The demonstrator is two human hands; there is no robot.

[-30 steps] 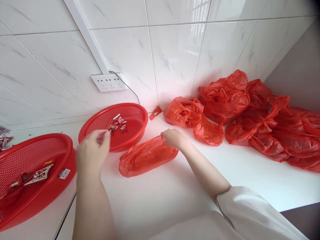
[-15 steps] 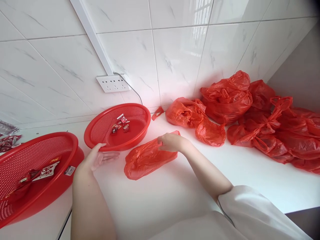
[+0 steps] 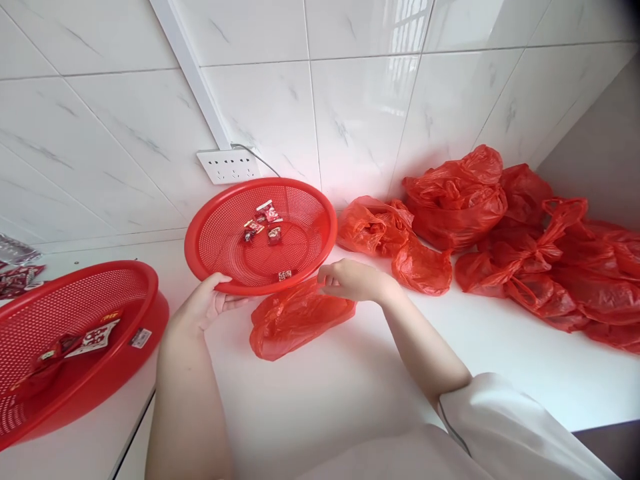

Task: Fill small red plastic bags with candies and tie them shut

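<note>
My left hand (image 3: 215, 303) grips the near left rim of a red plastic basket (image 3: 200, 257), thumb on top and fingers underneath. The basket is raised and tilted towards me, its near edge over the back of a red plastic bag (image 3: 285, 327). Inside it lie a few small wrapped packets (image 3: 269, 212) and a small printed piece (image 3: 285, 275) by the near rim. My right hand (image 3: 350, 280) is closed at the bag's far right edge, fingers curled on the thin plastic; the fingertips are partly hidden.
Another red basket (image 3: 145, 293) with packets stands at the left. Stuffed red bags (image 3: 455, 207) are heaped along the wall at the right. A power strip (image 3: 230, 166) with a cable sits on the tiled wall. Packets (image 3: 17, 280) lie at the far left.
My left hand has closed on the basket's rim. The basket has risen, tilted and shifted right, nearer the bag. My right hand has stayed at the bag's edge.
</note>
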